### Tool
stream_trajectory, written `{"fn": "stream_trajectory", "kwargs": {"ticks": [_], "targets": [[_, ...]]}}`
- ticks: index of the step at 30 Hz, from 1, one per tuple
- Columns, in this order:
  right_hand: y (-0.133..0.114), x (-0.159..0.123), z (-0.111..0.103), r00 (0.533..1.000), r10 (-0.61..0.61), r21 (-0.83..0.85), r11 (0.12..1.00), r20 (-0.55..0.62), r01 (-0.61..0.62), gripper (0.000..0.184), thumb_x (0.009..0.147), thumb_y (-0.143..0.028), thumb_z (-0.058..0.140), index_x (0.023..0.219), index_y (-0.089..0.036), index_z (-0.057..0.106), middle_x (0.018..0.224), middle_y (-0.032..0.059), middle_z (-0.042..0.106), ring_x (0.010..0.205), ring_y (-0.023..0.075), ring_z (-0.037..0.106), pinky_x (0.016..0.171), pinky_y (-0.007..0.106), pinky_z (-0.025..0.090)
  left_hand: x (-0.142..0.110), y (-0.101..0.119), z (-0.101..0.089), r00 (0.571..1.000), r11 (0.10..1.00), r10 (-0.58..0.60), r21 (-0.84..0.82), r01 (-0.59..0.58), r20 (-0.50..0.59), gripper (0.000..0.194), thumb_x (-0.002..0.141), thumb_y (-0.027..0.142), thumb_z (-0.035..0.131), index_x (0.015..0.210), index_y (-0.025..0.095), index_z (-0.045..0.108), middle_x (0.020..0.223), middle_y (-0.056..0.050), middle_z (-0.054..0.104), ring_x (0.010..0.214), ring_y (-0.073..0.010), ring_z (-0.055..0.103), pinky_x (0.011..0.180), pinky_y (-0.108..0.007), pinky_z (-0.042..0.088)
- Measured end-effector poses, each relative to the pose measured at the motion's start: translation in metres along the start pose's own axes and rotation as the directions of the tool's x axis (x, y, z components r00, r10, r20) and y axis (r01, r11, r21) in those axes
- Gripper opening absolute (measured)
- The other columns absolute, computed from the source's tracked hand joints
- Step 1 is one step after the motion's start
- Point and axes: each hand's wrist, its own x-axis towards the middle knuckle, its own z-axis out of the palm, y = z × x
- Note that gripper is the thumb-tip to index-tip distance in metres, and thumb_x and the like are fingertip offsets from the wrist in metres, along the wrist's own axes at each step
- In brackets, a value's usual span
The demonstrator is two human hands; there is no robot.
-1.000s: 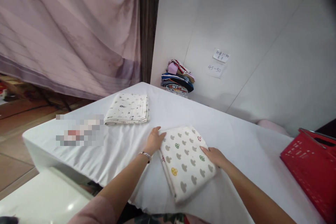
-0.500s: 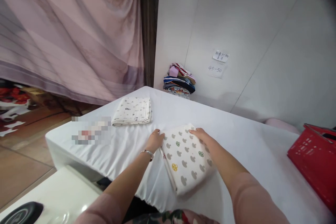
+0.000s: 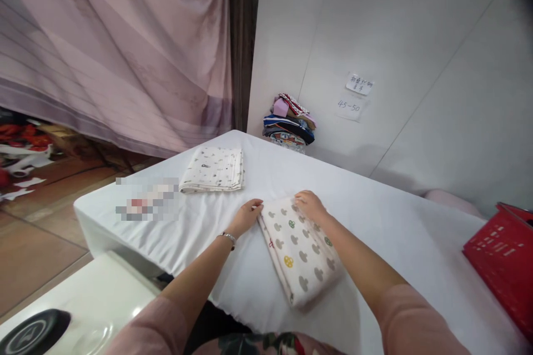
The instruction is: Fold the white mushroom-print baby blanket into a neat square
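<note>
A white-draped bench (image 3: 387, 249) crosses mid-frame; one pink curtain (image 3: 166, 39) upper left, two notes (image 3: 360, 83) on the wall (image 3: 416, 16). Two folded cloths (image 3: 214, 171); the mushroom-print one (image 3: 294, 255), lower centre, has its corner pinched by the left hand's (image 3: 244, 217) fingers. The right hand's (image 3: 312, 208) grip I can't tell.

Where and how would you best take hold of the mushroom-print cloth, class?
Probably by the left long edge, coming in from the left. The mushroom-print cloth is a flattish folded bundle and its stacked layers show along that edge, so a pinch from above and below could gather them together. The right forearm partly hides the other side.
</note>
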Motion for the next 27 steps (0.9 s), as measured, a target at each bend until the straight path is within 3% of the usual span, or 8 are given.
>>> {"fn": "stream_trajectory", "kwargs": {"ticks": [3, 5, 9, 13, 17, 23, 27], "targets": [[-0.035, 0.01, 0.018, 0.974, -0.212, 0.091, 0.975, 0.08, 0.205, 0.027, 0.083, -0.017, 0.046, 0.102, -0.022, 0.066, 0.105, 0.0009, 0.065, 0.103, 0.0153, 0.053, 0.094, 0.025, 0.034, 0.002, -0.004, -0.001, 0.999, 0.999, 0.029, 0.018, -0.029, 0.017, 0.029, 0.081, 0.035, 0.046, 0.101, 0.022, 0.063, 0.083, 0.0, 0.066, 0.074, -0.0135, 0.06, 0.066, -0.023, 0.047], [-0.052, 0.016, 0.028, 0.955, -0.276, 0.101, 0.959, 0.107, 0.266, 0.027, 0.083, -0.017, 0.048, 0.102, -0.022, 0.066, 0.105, 0.0011, 0.065, 0.101, 0.015, 0.053, 0.092, 0.025, 0.035, 0.004, -0.005, -0.001, 0.998, 0.998, 0.052, 0.02, -0.053, 0.024, 0.03, 0.081, 0.034, 0.045, 0.101, 0.021, 0.063, 0.078, -0.001, 0.066, 0.073, -0.0141, 0.06, 0.067, -0.024, 0.047], [-0.066, 0.026, 0.033, 0.95, -0.278, 0.035, 0.961, 0.143, 0.275, 0.022, 0.081, -0.02, 0.054, 0.098, -0.02, 0.067, 0.098, 0.0033, 0.066, 0.096, 0.0165, 0.053, 0.088, 0.027, 0.036, 0.007, -0.006, -0.003, 0.995, 0.997, 0.076, 0.008, -0.076, 0.061, 0.03, 0.081, 0.026, 0.044, 0.104, 0.02, 0.061, 0.086, -0.001, 0.065, 0.079, -0.014, 0.059, 0.071, -0.024, 0.047], [-0.067, 0.03, 0.031, 0.951, -0.263, -0.011, 0.963, 0.164, 0.269, 0.015, 0.08, -0.02, 0.056, 0.09, -0.021, 0.068, 0.093, 0.0026, 0.065, 0.094, 0.0171, 0.052, 0.084, 0.029, 0.035, 0.009, -0.008, -0.006, 0.988, 0.991, 0.131, 0.022, -0.133, 0.085, 0.026, 0.08, 0.023, 0.045, 0.099, 0.021, 0.062, 0.098, -0.001, 0.062, 0.086, -0.0137, 0.057, 0.079, -0.024, 0.045], [-0.068, 0.028, 0.032, 0.942, -0.302, -0.001, 0.952, 0.147, 0.306, 0.016, 0.081, -0.017, 0.054, 0.091, -0.021, 0.066, 0.097, 0.0023, 0.063, 0.097, 0.0173, 0.05, 0.087, 0.029, 0.034, 0.012, -0.009, -0.007, 0.983, 0.988, 0.152, 0.027, -0.155, 0.108, 0.022, 0.08, 0.022, 0.045, 0.094, 0.02, 0.061, 0.097, -0.001, 0.06, 0.086, -0.0133, 0.056, 0.081, -0.024, 0.044], [-0.072, 0.028, 0.037, 0.931, -0.359, 0.044, 0.933, 0.068, 0.357, 0.016, 0.081, -0.01, 0.049, 0.079, -0.018, 0.062, 0.085, 0.0026, 0.061, 0.088, 0.0159, 0.05, 0.082, 0.027, 0.035, 0.019, -0.017, -0.005, 0.959, 0.965, 0.258, -0.084, -0.25, 0.12, 0.019, 0.078, 0.023, 0.045, 0.088, 0.018, 0.06, 0.095, -0.003, 0.059, 0.085, -0.0138, 0.054, 0.079, -0.026, 0.043], [-0.074, 0.033, 0.04, 0.949, -0.308, 0.063, 0.951, 0.068, 0.304, 0.017, 0.078, -0.007, 0.049, 0.079, -0.018, 0.061, 0.083, 0.002, 0.062, 0.085, 0.0155, 0.051, 0.08, 0.027, 0.036, 0.023, -0.023, -0.005, 0.954, 0.959, 0.256, -0.166, -0.229, 0.159, 0.019, 0.076, 0.028, 0.047, 0.086, 0.018, 0.06, 0.097, -0.004, 0.058, 0.077, -0.0128, 0.053, 0.071, -0.026, 0.043]]}}
